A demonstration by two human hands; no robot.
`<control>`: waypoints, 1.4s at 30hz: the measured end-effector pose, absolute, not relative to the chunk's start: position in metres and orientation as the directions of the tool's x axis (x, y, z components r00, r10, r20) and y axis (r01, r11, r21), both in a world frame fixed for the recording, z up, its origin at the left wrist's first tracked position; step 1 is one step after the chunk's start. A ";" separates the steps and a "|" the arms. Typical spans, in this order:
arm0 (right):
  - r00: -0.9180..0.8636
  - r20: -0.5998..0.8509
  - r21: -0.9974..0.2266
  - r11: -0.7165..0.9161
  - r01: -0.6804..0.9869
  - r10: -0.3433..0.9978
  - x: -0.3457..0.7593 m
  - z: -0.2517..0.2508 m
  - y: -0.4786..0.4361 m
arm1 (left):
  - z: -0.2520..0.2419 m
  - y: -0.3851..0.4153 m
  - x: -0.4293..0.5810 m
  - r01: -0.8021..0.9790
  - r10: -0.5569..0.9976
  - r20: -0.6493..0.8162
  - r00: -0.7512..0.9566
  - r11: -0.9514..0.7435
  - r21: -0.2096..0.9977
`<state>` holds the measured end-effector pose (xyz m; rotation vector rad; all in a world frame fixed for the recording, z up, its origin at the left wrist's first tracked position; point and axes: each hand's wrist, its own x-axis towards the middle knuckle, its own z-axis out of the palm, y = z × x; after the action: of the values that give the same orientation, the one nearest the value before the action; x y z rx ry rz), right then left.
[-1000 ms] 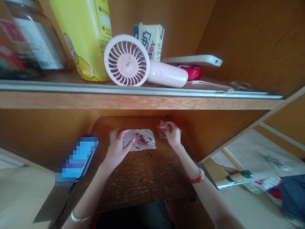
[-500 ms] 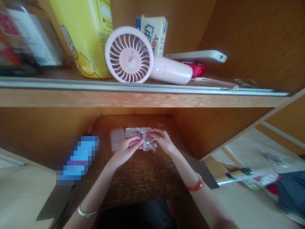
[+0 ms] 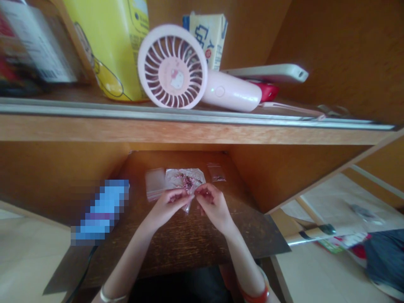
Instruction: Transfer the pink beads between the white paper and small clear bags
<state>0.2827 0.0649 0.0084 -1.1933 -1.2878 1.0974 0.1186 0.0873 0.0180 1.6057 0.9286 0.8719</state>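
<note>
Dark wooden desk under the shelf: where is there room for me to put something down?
Bare dark wood of the desk shows in front of the left hand and right hand, and to the right of the right hand. The back is crowded: a clear plastic bag, a crinkled clear wrapper with pink beads, a small clear packet.

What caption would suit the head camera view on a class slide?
Left hand and right hand pinch a small clear bag above pink beads on a wooden desk.
</note>
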 end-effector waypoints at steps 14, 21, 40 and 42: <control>-0.443 -0.162 -0.878 -0.334 -0.344 0.882 0.281 0.000 0.044 | 0.019 0.068 0.136 -0.105 0.732 -0.053 0.679 0.168 0.980; -0.554 -0.114 -0.868 -0.354 -0.348 0.825 0.290 -0.010 0.048 | 0.012 0.070 0.134 -0.115 0.714 -0.057 0.698 0.191 0.975; -0.533 -0.224 -0.886 -0.398 -0.237 0.816 0.294 -0.005 0.050 | 0.004 0.072 0.126 0.011 0.777 -0.095 0.623 0.112 0.994; -0.486 -0.244 -0.893 -0.390 -0.225 0.839 0.290 -0.003 0.049 | 0.004 0.071 0.127 0.012 0.778 -0.088 0.622 0.103 0.995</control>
<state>0.2900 0.0495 -0.0032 -0.9372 -1.0954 1.9405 0.1272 0.0707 0.0041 1.3657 0.7359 0.6479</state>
